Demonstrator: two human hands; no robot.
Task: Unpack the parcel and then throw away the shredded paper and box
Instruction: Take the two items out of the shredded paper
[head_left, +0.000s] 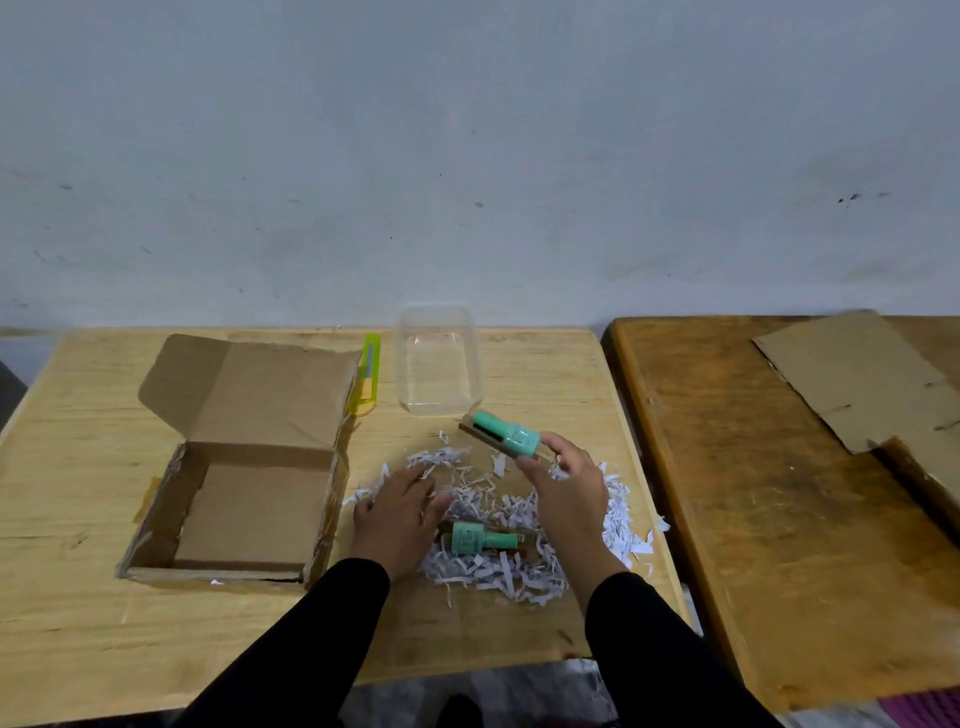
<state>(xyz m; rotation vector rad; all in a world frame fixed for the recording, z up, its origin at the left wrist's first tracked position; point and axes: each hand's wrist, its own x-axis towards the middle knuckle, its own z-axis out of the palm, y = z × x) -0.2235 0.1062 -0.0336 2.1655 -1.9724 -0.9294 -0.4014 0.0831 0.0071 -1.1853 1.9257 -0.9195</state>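
Observation:
An open cardboard box (249, 499) sits empty on the left of the light wooden table (104, 613), lid flap raised. A heap of white shredded paper (519, 571) lies to its right. My right hand (563, 488) holds a small teal-and-brown packaged item (501, 434) above the heap, near the clear plastic container (439, 358). A second teal packaged item (483, 538) lies in the shreds between my hands. My left hand (397, 514) rests flat, fingers spread, on the left side of the paper.
A green-yellow utility knife (368, 376) lies between the box lid and the clear container. A darker wooden table (779, 493) stands to the right, carrying flat cardboard pieces (862, 379). A wall runs behind both tables.

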